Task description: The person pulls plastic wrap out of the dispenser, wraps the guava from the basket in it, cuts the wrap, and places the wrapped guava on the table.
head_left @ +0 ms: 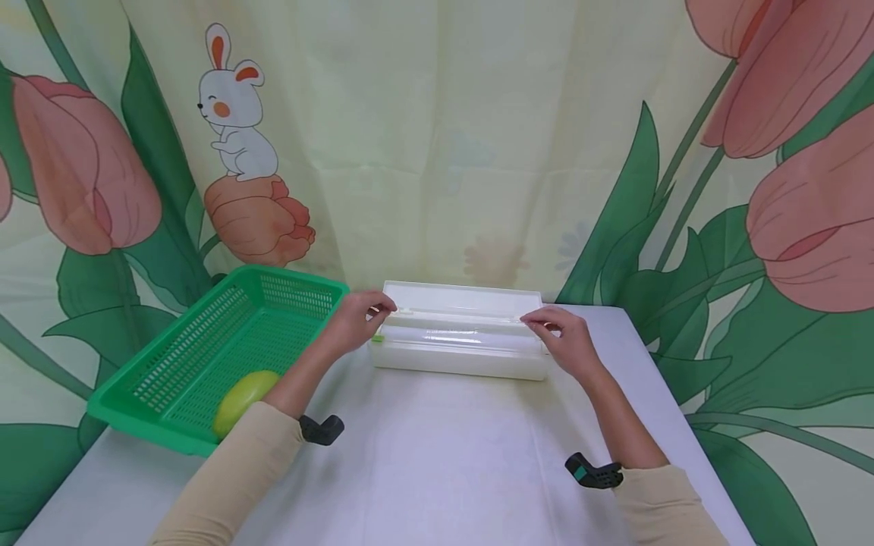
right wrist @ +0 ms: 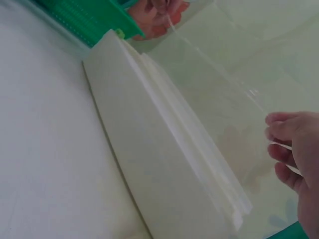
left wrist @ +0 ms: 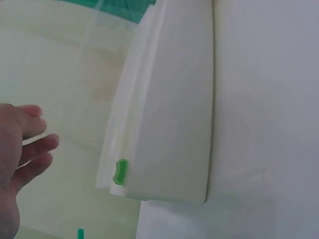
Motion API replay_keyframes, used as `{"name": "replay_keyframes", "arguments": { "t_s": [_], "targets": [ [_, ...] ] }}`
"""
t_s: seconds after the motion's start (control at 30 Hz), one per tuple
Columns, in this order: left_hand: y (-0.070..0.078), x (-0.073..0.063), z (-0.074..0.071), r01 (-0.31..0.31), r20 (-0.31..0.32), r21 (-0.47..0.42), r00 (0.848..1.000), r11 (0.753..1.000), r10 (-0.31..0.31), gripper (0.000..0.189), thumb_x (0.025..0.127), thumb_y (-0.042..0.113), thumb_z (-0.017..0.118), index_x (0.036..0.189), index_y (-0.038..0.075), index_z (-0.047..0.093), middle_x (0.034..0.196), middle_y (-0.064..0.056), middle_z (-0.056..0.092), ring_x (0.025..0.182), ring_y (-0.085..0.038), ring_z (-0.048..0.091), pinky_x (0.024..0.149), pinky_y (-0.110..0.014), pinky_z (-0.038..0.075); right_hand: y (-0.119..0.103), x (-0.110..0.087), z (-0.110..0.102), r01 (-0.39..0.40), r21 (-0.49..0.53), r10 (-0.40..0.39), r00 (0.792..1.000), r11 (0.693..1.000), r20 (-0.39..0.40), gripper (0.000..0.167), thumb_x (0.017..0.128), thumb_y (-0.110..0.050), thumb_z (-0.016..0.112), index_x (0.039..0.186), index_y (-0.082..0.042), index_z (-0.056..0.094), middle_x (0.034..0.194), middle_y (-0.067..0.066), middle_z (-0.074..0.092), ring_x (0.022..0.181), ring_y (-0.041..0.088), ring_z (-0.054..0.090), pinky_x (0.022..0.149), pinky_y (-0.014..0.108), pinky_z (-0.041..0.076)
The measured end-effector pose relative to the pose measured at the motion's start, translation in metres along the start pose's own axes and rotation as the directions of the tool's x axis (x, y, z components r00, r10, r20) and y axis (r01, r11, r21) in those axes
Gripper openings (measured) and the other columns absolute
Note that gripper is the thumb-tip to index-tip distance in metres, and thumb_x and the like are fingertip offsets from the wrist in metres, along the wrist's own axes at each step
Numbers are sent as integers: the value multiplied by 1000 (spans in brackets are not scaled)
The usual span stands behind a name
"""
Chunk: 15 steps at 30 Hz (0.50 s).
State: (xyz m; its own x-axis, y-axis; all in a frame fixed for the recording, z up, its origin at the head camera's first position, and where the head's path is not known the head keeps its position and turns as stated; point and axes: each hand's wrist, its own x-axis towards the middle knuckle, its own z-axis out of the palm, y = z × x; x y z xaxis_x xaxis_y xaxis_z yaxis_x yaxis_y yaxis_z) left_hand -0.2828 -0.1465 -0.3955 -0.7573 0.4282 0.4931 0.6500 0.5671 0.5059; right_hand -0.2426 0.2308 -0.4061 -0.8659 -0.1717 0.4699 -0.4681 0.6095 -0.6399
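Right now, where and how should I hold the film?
Probably pinch its free edge near both ends, thumb to fingertips, with the left hand and right hand each coming from its own side. The film is thin and see-through, and that edge runs straight between the hands, clear of the box.

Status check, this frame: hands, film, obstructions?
Left hand and right hand pinching clear film by its edge. Film stretched over open white dispenser. Green basket to the left; nothing seen blocking.

Even light brightens the head view, with faint shadows on the table (head_left: 451,455) and glare streaking the roll (head_left: 456,336). The wrist views are dimmer, hazier (the box (left wrist: 172,109) has soft edges there); film (right wrist: 253,92) glints in the right one.
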Motion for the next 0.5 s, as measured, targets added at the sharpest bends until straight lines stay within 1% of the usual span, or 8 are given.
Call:
{"name": "replay_keyframes", "arguments": {
  "t_s": [0.07,0.13,0.17,0.27,0.3,0.37,0.43,0.5],
  "targets": [
    [3,1,-2,-2,-40,51,999,999,4,10,87,-4,66,94,2,71,90,-9,69,81,-21,67,68,-31,59,-1,0,0,18,-38,-20,999,999,-37,17,88,-2,67,103,-8,74,101,9,72,83,-7,54,69,9,48],
    [5,2,-3,1,-71,80,997,997,4,10,88,-2,65,94,4,71,90,-7,69,82,-20,66,66,-30,58,-3,0,-2,14,-52,-18,997,999,-72,16,89,-2,66,101,-7,74,96,10,72,77,1,57,64,11,48],
    [5,3,-3,11,-83,60,997,998,-6,10,88,-2,65,94,3,71,90,-7,68,81,-21,66,65,-29,58,-3,1,-3,8,-39,-11,997,999,-74,14,89,-2,65,101,-7,73,92,11,72,74,6,60,63,12,49],
    [4,3,-1,17,-102,-45,995,999,-22,10,88,-6,62,95,-2,68,90,-12,66,81,-25,69,66,-28,60,-3,2,-4,-19,45,22,998,999,-58,12,92,-3,62,101,-3,71,89,18,71,70,19,66,64,13,53],
    [3,3,0,17,-106,-81,994,997,-25,10,89,-7,60,95,-3,67,90,-13,66,81,-26,69,67,-28,60,-3,2,-4,-29,76,33,998,997,-52,12,92,-4,62,101,-2,70,87,20,70,69,21,67,64,13,54],
    [0,3,2,30,-110,-130,993,991,-44,10,88,-8,60,96,-5,66,91,-15,65,81,-26,70,69,-28,60,-2,2,-3,-38,101,42,999,994,-35,12,93,-6,62,101,-1,70,89,21,71,71,19,69,67,13,55],
    [0,3,3,41,-103,-122,993,992,-54,12,87,-6,63,99,-4,66,92,-15,65,81,-24,69,72,-29,60,-2,2,-3,-43,76,47,998,996,-46,12,90,-8,66,100,-2,70,90,18,72,73,13,68,69,9,53],
    [0,2,4,62,-90,-114,993,992,-72,16,86,-3,67,102,-3,67,94,-16,65,82,-23,68,74,-31,60,-3,1,-2,-59,46,62,996,997,-60,12,88,-10,70,98,-4,71,89,15,73,73,5,66,69,6,51]
  ]
}}
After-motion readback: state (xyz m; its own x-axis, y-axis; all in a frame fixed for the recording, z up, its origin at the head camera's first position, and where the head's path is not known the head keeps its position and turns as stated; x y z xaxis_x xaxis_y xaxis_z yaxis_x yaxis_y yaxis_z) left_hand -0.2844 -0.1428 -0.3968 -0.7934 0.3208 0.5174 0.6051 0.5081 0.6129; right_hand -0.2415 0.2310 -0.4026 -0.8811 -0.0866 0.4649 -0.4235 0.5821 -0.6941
